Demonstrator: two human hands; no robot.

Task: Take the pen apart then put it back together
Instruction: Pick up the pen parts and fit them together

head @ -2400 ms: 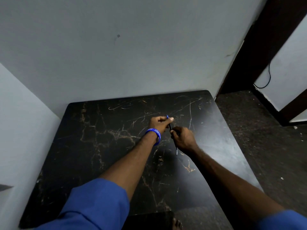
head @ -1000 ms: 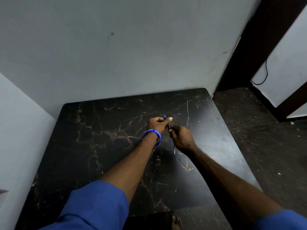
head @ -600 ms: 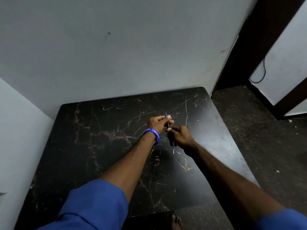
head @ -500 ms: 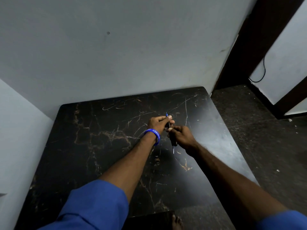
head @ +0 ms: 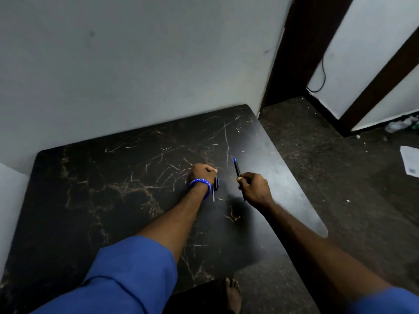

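The pen is in two pieces over the black marble-patterned table (head: 113,200). My right hand (head: 255,188) is closed around the black barrel (head: 237,169), whose blue end points up and away from me. My left hand (head: 202,172), with a blue wristband, is a fist around a short dark pen piece (head: 216,183); a thin refill rod (head: 213,196) sticks out below it toward me. The two hands are apart, roughly a hand's width, near the table's right middle. How the pieces end inside the fists is hidden.
The table sits in a corner against grey walls at the back and left. Its right edge (head: 294,177) drops to a dark floor with a white paper (head: 410,163). A dark door frame (head: 292,48) stands at the back right. My bare foot (head: 233,293) shows below the table's near edge.
The hands were together on the whole pen; now they have pulled apart, the right hand carrying the barrel to the right and the left hand keeping the dark piece with the refill.
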